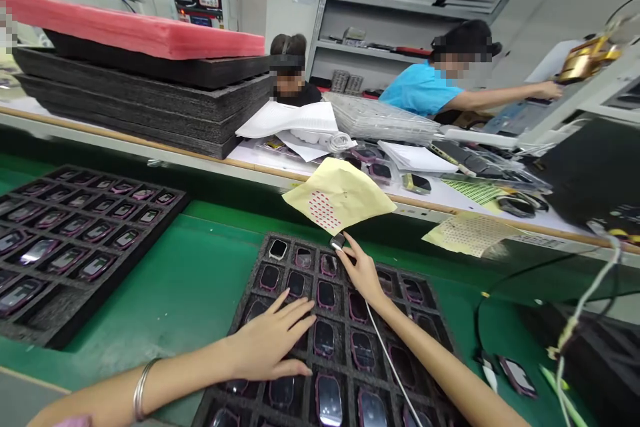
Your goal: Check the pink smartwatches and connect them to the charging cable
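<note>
My right hand (364, 275) pinches the small dark-and-white head of a white cable (384, 341) above the far rows of a black foam tray (265, 363). The cable trails down under my right forearm towards me. Square watch bodies with dark screens and purple rims sit in the tray's compartments; one watch (278, 249) in the far left corner has a pale rim. My left hand (273, 340) lies over the tray's left middle with fingers stretched out, holding nothing and hiding some watches.
A second foam tray of watches (165, 220) lies left on the green mat (155, 300). Stacked black foam trays (125, 97) under pink foam (170, 39) stand on the raised shelf. Yellow paper (345, 193) overhangs its edge. Right: a loose watch (518, 375) and cables. Two people work beyond.
</note>
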{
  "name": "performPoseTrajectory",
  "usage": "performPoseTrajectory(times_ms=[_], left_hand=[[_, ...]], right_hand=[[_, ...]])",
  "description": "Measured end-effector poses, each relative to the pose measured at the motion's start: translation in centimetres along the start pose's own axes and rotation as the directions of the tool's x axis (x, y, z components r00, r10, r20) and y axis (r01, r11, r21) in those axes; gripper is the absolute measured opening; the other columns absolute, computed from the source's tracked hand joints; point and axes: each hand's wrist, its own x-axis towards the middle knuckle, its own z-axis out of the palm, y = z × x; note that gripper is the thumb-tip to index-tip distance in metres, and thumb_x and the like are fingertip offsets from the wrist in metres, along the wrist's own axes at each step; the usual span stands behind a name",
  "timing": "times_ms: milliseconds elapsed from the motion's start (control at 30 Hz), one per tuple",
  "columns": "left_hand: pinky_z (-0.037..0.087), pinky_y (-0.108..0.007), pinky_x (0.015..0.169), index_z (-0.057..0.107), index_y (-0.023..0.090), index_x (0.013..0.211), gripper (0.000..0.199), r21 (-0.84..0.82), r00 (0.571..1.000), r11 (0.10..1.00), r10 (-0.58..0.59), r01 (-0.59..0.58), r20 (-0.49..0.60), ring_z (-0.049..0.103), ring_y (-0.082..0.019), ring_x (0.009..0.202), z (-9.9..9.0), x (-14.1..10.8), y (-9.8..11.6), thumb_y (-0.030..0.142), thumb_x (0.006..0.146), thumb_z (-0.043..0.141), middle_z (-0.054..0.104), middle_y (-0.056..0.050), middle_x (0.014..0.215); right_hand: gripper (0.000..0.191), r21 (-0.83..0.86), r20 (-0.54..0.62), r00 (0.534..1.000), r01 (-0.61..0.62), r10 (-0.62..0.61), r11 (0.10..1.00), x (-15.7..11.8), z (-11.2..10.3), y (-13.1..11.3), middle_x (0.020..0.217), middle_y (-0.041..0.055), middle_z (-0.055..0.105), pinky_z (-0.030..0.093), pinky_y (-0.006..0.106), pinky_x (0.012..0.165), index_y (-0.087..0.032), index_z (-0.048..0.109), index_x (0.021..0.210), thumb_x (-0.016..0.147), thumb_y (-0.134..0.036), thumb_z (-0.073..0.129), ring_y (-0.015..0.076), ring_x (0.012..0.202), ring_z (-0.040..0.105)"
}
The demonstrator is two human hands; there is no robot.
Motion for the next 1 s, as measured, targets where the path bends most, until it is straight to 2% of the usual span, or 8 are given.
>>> performPoseTrajectory(times_ms=[133, 267, 400, 500, 600, 733, 833, 1000], left_hand=[[0.024, -0.048, 0.115, 0.021, 0.018, 0.146, 0.068, -0.434, 0.964, 0.895, -0.199, 0.106, -0.175, 0.027, -0.028, 0.138, 0.4, 0.0, 0.1, 0.041, 0.090, 0.053, 0.029, -0.017, 0.150], [0.043, -0.042, 0.098, 0.037, 0.017, 0.136, 0.057, -0.918, 0.820, 0.395, -0.532, 0.021, -0.211, 0.055, -0.024, 0.111, -0.3, 2.2, 0.3, 0.045, 0.089, 0.054, 0.053, -0.016, 0.125], [0.047, -0.027, 0.075, 0.058, 0.012, 0.100, 0.040, -0.991, 0.746, -0.032, -0.661, -0.130, -0.077, 0.059, -0.016, 0.081, -2.3, 3.9, 0.5, 0.047, 0.083, 0.064, 0.062, -0.007, 0.087], [0.044, -0.023, 0.068, 0.055, 0.013, 0.081, 0.036, -0.982, 0.695, -0.072, -0.715, -0.175, -0.071, 0.056, -0.011, 0.070, -3.4, 4.0, -1.0, 0.045, 0.076, 0.071, 0.058, -0.002, 0.076], [0.045, -0.022, 0.064, 0.053, 0.013, 0.075, 0.036, -0.974, 0.637, -0.102, -0.769, -0.202, -0.052, 0.053, -0.008, 0.060, -3.7, 3.5, -3.7, 0.039, 0.070, 0.077, 0.055, 0.000, 0.070], [0.041, -0.022, 0.046, 0.050, 0.013, 0.065, 0.031, -0.973, 0.626, -0.142, -0.780, -0.182, -0.003, 0.049, -0.008, 0.045, -3.5, 3.3, -6.5, 0.031, 0.071, 0.074, 0.055, -0.001, 0.060], [0.039, -0.023, 0.037, 0.049, 0.013, 0.061, 0.027, -0.981, 0.648, -0.116, -0.761, -0.154, -0.012, 0.046, -0.009, 0.035, -3.1, 3.5, -7.1, 0.027, 0.074, 0.069, 0.055, -0.002, 0.052], [0.041, -0.023, 0.036, 0.052, 0.013, 0.066, 0.023, -0.993, 0.702, -0.035, -0.710, -0.109, -0.052, 0.051, -0.011, 0.035, -2.2, 3.2, -7.2, 0.027, 0.080, 0.064, 0.057, -0.001, 0.054]], right_hand=[[0.046, 0.014, 0.089, 0.986, 0.143, -0.143, 0.990, -3.0, -0.5, -4.2, 0.106, 0.0096, 0.068, 0.051, 0.032, 0.081, -0.017, 0.041, 0.141, 0.096, -0.027, 0.041, 0.0232, 0.094, 0.066], [0.051, -0.149, 0.283, 0.926, 0.300, -0.250, 0.942, -3.9, -0.1, -9.6, 0.103, 0.0148, 0.067, 0.053, 0.037, 0.070, -0.014, 0.040, 0.142, 0.091, -0.014, 0.038, 0.0273, 0.081, 0.067], [0.063, -0.083, 0.443, 0.870, 0.282, -0.218, 0.956, -1.9, 1.1, -13.6, 0.088, 0.0160, 0.068, 0.052, 0.036, 0.063, 0.000, 0.030, 0.143, 0.082, -0.009, 0.045, 0.0272, 0.071, 0.066], [0.068, 0.237, 0.510, 0.826, 0.134, -0.240, 0.962, 0.8, 1.1, -14.3, 0.072, 0.0037, 0.065, 0.050, 0.028, 0.055, -0.004, 0.019, 0.146, 0.087, -0.021, 0.049, 0.0199, 0.058, 0.061], [0.049, 0.336, 0.444, 0.862, 0.091, -0.243, 0.937, 4.1, 0.9, -12.8, 0.076, 0.0028, 0.064, 0.050, 0.027, 0.055, -0.012, 0.039, 0.135, 0.093, -0.036, 0.045, 0.0178, 0.059, 0.061], [0.036, 0.080, 0.388, 0.861, 0.326, -0.330, 0.942, 8.9, 3.1, -9.6, 0.088, 0.0104, 0.068, 0.054, 0.035, 0.066, -0.015, 0.064, 0.100, 0.090, -0.039, 0.040, 0.0256, 0.076, 0.066], [0.035, 0.000, 0.472, 0.736, 0.551, -0.486, 0.835, 10.8, 5.8, -7.8, 0.094, 0.0118, 0.068, 0.055, 0.039, 0.079, -0.015, 0.068, 0.098, 0.085, -0.028, 0.037, 0.0276, 0.091, 0.066], [0.042, -0.167, 0.538, 0.630, 0.731, -0.560, 0.662, 11.0, 8.3, -6.1, 0.100, 0.0172, 0.065, 0.055, 0.037, 0.077, -0.009, 0.068, 0.104, 0.073, -0.012, 0.041, 0.0291, 0.093, 0.064]])
